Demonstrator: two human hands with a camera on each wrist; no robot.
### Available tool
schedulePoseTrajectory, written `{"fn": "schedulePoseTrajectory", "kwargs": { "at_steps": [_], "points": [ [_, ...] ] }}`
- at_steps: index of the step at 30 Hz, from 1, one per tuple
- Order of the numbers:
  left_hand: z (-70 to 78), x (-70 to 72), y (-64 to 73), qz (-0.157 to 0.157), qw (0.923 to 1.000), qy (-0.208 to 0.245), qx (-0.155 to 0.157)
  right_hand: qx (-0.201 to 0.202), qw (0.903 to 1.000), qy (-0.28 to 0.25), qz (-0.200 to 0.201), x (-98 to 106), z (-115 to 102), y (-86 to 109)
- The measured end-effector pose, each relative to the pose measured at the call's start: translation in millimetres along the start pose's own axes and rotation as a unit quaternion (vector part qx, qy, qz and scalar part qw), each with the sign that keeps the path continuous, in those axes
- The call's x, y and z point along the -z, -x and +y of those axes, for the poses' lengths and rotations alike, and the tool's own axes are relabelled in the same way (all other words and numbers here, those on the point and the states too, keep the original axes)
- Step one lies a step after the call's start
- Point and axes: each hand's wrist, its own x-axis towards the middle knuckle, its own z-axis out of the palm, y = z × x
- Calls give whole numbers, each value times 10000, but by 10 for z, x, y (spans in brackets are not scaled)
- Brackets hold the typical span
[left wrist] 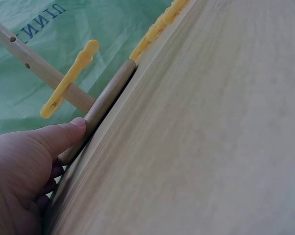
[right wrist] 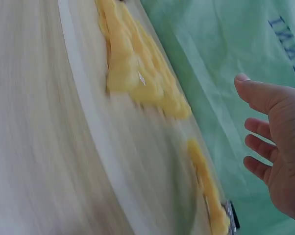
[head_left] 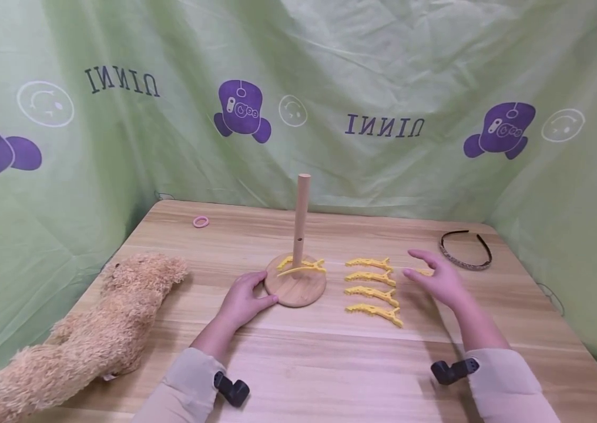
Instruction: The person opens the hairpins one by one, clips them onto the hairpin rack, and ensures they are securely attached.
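A round wooden stand [head_left: 295, 294] with an upright post sits mid-table. My left hand [head_left: 245, 299] grips the left edge of its base; in the left wrist view the thumb [left wrist: 69, 134] presses on the rim. A yellow hair clip [left wrist: 71, 78] straddles the post, a little above the base. Several more yellow hair clips [head_left: 371, 292] lie in a column to the right of the stand. My right hand [head_left: 441, 282] hovers beyond them, its fingers apart and holding nothing. One further yellow clip [right wrist: 206, 188] lies near it, partly hidden by the hand in the head view.
A brown plush toy [head_left: 113, 317] lies along the left side of the table. A pink hair tie [head_left: 200, 222] rests at the back left, a dark glittery headband [head_left: 465, 260] at the back right. Green printed cloth [head_left: 383, 170] hangs behind the table [head_left: 319, 376].
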Motion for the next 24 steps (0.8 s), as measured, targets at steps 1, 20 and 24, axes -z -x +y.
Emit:
{"fn": "schedulePoseTrajectory", "kwargs": {
  "at_steps": [1, 20, 24],
  "points": [
    [1, 1, 0, -1, 10000, 4, 0, -61, 10000, -13, 23, 31, 52, 15],
    [-9, -4, 2, -1, 10000, -25, -5, -732, 9972, -128, 87, 202, 815, 135],
    [-7, -5, 1, -7, 10000, -43, -2, -629, 9978, 59, 183, 203, 898, 123]
  ]
}}
